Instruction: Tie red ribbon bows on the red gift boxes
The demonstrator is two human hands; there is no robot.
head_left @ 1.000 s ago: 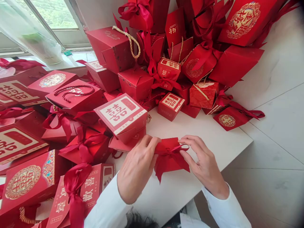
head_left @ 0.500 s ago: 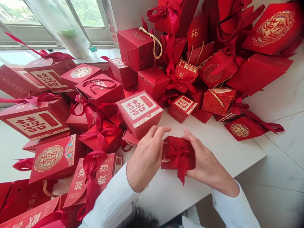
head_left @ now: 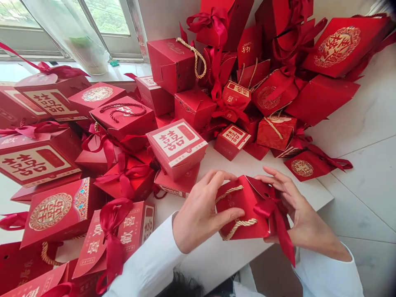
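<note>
Between my two hands, above the white table (head_left: 213,161), is a small red gift box (head_left: 251,200), tilted so that a face with two twisted gold cords (head_left: 243,225) shows. My left hand (head_left: 199,214) grips its left end, thumb laid across that face between the cords. Around the right end curls my right hand (head_left: 309,220), its fingers over the upper edge, beside a dark red ribbon bow (head_left: 274,210) whose tail hangs down. The box's underside is hidden. Closest to my left hand stands a pinkish-red box (head_left: 176,144) with a white character label, on top of another box (head_left: 177,181).
Several red gift boxes with bows and cords are piled at the left, such as a box with a gold round emblem (head_left: 51,210), and across the back. A plastic-wrapped cup (head_left: 89,55) stands on the window sill (head_left: 126,68). The table's edge (head_left: 321,202) runs along the right.
The gift box has been turned, bringing the gold cords into view and the bow to the right. My right hand moved right; my left thumb came down onto the box. The camera view shifted slightly.
</note>
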